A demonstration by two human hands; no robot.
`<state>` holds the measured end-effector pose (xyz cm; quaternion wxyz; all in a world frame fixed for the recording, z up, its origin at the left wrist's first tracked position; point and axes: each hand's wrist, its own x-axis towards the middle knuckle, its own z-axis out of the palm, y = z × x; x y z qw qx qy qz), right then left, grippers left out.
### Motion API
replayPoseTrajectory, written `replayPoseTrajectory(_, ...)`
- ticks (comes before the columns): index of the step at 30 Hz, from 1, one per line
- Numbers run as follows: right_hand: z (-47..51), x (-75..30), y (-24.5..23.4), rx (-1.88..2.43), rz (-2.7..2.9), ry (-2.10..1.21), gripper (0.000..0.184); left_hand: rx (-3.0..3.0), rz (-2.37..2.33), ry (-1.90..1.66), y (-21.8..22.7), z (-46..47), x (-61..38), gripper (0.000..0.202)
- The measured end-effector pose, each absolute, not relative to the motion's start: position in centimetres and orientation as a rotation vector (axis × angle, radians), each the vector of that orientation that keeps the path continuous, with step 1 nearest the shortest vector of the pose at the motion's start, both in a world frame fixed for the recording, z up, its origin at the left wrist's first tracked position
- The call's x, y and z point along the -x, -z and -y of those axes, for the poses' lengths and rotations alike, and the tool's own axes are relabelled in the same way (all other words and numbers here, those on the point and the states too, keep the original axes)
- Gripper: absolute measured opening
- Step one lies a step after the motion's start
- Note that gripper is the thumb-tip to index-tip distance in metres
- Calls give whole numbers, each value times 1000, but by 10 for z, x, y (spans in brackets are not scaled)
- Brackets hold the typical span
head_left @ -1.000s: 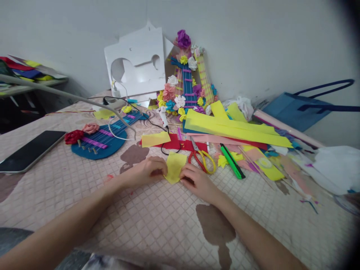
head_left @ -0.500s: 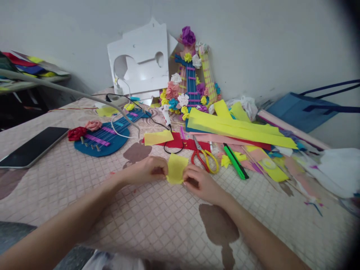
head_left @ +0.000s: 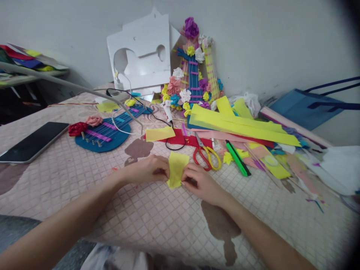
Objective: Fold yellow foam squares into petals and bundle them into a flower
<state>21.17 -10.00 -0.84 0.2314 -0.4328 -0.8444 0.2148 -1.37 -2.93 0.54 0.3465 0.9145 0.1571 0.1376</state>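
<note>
A small yellow paper piece [head_left: 177,168] stands bent between my two hands, low over the quilted pink cover [head_left: 157,225]. My left hand [head_left: 150,169] pinches its left edge with closed fingers. My right hand [head_left: 201,183] grips the right edge, fingers curled onto the paper. Red and yellow scissors [head_left: 206,154] lie just beyond my right hand, and a green marker [head_left: 237,158] lies to their right.
A blue paper guitar [head_left: 105,133] with paper roses lies at left, a dark tablet [head_left: 32,142] further left. Yellow and red paper strips [head_left: 239,125], a flower-covered craft [head_left: 192,80], white cut board [head_left: 140,60] and a glue gun [head_left: 168,110] with black cable fill the back. A blue bag [head_left: 306,108] leans at right.
The yellow paper has been folded narrower and lifted more upright between both hands. The view has shifted slightly; the hands stay in the same place.
</note>
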Motion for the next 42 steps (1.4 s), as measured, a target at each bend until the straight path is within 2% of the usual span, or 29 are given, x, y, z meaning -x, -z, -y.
replayPoseTrajectory(8,104,-199,16,1369,2220,-486,11,-2408,-620,-503,6,38,2,8)
replayPoseTrajectory(17,105,-195,22,1396,2170,-413,11,-2422,-752,-511,10,43,-1,8)
replayPoseTrajectory(42,106,-192,23,1449,2160,-380,11,-2472,-841,-490,10,48,-4,8)
